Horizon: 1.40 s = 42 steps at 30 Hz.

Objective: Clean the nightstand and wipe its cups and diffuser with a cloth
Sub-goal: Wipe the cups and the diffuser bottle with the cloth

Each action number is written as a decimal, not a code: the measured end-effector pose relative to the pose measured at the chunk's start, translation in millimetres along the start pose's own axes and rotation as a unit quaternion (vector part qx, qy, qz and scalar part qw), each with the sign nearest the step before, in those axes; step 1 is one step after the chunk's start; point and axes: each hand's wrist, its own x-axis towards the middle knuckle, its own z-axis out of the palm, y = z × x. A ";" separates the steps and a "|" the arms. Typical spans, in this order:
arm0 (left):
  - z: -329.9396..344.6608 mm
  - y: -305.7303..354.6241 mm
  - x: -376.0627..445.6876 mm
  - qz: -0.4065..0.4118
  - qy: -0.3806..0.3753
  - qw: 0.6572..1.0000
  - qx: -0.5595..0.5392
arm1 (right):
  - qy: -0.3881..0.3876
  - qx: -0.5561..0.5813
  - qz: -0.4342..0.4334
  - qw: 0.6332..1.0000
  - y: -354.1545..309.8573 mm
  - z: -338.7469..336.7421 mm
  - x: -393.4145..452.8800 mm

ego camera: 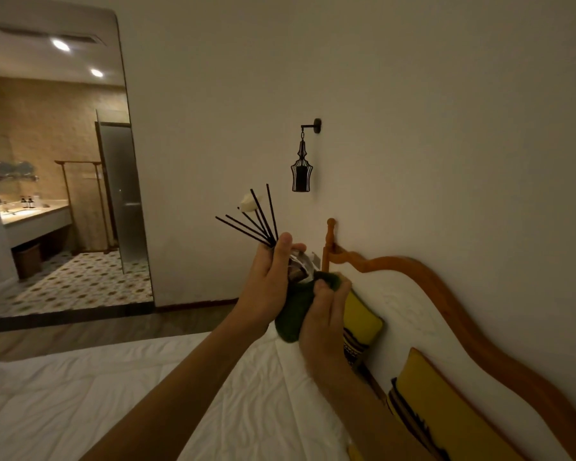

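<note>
My left hand (269, 277) grips a glass reed diffuser (299, 266) at its neck and holds it up in the air over the bed. Several black reeds (258, 219) and one white flower stick fan out from its top. My right hand (326, 311) holds a dark green cloth (291, 316) bunched against the lower side of the diffuser. The nightstand and the cups are out of view.
A white bed (113, 394) fills the foreground, with yellow pillows (446, 417) along a curved wooden headboard (453, 294) on the right. A black lantern lamp (301, 171) hangs on the wall. An open bathroom doorway (64, 211) lies at the left.
</note>
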 end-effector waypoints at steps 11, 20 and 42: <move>-28.8 -28.7 -20.4 -0.055 -0.004 0.998 -0.017 | -0.025 -0.072 0.085 0.993 32.6 3.4 -15.2; -73.7 -115.1 -56.7 -0.131 0.021 0.988 0.078 | -0.141 -0.193 0.139 0.961 105.9 -17.3 -63.1; -123.7 -493.0 -420.4 -0.490 0.155 0.829 0.221 | -0.170 -0.384 0.406 0.812 373.7 -162.0 -268.2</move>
